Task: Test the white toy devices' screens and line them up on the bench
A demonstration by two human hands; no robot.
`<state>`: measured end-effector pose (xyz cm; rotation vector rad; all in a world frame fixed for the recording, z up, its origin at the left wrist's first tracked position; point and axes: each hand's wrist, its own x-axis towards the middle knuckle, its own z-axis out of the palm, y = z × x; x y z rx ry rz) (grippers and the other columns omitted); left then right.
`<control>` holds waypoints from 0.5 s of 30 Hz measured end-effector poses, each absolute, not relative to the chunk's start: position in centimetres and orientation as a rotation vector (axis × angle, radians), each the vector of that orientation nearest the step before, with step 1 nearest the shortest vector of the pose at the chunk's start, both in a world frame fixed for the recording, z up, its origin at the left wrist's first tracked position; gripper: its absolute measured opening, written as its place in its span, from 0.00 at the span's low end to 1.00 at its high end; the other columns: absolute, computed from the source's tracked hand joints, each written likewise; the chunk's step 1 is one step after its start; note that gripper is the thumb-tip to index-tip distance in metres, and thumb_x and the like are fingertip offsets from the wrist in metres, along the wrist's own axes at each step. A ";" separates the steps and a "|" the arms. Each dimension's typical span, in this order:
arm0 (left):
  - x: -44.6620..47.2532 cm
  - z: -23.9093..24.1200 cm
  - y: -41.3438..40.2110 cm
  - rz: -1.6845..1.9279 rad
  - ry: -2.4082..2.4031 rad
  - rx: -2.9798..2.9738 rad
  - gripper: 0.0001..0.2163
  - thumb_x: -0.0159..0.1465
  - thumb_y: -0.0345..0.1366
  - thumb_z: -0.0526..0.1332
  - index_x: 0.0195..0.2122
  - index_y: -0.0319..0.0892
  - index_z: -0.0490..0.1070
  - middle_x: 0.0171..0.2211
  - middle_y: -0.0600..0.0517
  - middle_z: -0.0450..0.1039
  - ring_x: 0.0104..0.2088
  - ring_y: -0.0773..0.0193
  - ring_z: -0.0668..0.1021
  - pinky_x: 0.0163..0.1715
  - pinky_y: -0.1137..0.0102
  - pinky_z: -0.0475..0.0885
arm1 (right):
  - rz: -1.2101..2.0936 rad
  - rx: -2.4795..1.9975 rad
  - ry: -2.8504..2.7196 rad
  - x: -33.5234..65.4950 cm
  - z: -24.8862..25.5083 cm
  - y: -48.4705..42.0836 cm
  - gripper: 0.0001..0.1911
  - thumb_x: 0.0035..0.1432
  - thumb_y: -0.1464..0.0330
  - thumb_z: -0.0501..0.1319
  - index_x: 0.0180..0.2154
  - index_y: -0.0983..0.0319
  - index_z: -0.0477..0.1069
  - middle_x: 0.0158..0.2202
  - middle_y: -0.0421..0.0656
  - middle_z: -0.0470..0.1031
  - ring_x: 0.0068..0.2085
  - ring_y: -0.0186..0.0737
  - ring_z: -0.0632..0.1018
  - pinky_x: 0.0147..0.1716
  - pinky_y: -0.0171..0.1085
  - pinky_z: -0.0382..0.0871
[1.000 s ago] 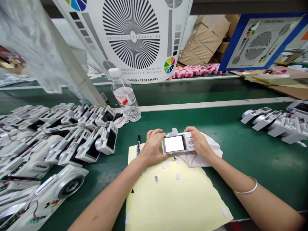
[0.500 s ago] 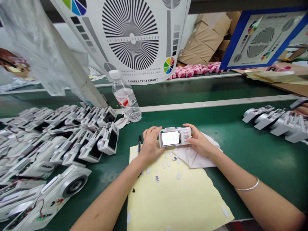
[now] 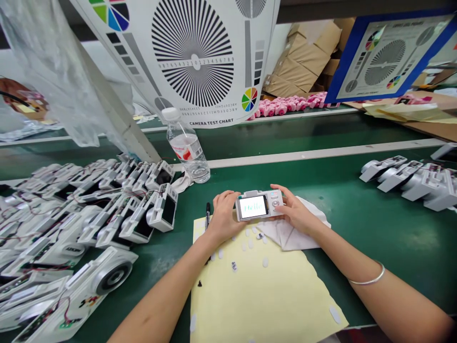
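Note:
A small white digital camera is held up between both hands, its lit screen facing me and showing "Hello". My left hand grips its left end, and my right hand has the right end, with the thumb by the round buttons. Below lies a yellow paper sheet dotted with small pale stickers. Partly under my right hand and wrist is a white cloth. A black pen lies just left of my left hand.
Many opened white cameras with loose wires crowd the left side. Several more cameras stand at the right. A water bottle stands behind, before a hanging camera test chart. Pink items line the far belt.
The camera's screen has gone from a faint, washed-out word to a clearer "Hello". Both hands hold nearly the same place. A hand at the far right edge has left the view.

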<state>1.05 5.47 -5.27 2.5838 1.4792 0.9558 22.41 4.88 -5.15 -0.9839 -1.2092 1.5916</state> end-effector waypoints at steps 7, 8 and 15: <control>1.1 -5.1 5.3 0.945 1.475 2.567 0.25 0.47 0.38 0.66 0.45 0.38 0.60 0.44 0.42 0.68 0.49 0.48 0.67 0.45 0.56 0.62 | 1.596 -0.985 -1.229 22.6 -5.1 4.8 0.29 0.47 0.74 0.56 0.51 0.50 0.55 0.43 0.41 0.66 0.45 0.39 0.70 0.37 0.42 0.74; 1.1 -5.1 5.3 0.946 1.472 2.566 0.25 0.47 0.38 0.66 0.45 0.39 0.60 0.44 0.42 0.68 0.49 0.48 0.66 0.45 0.56 0.62 | 1.591 -0.989 -1.231 22.6 -5.2 4.8 0.29 0.47 0.74 0.56 0.51 0.50 0.56 0.43 0.41 0.66 0.45 0.39 0.70 0.37 0.41 0.74; 1.0 -5.2 5.5 0.967 1.451 2.564 0.25 0.47 0.37 0.65 0.45 0.39 0.60 0.44 0.43 0.68 0.49 0.50 0.67 0.47 0.57 0.61 | 1.574 -1.001 -1.239 22.6 -5.4 5.1 0.28 0.46 0.75 0.55 0.50 0.50 0.56 0.42 0.40 0.66 0.43 0.39 0.71 0.37 0.42 0.74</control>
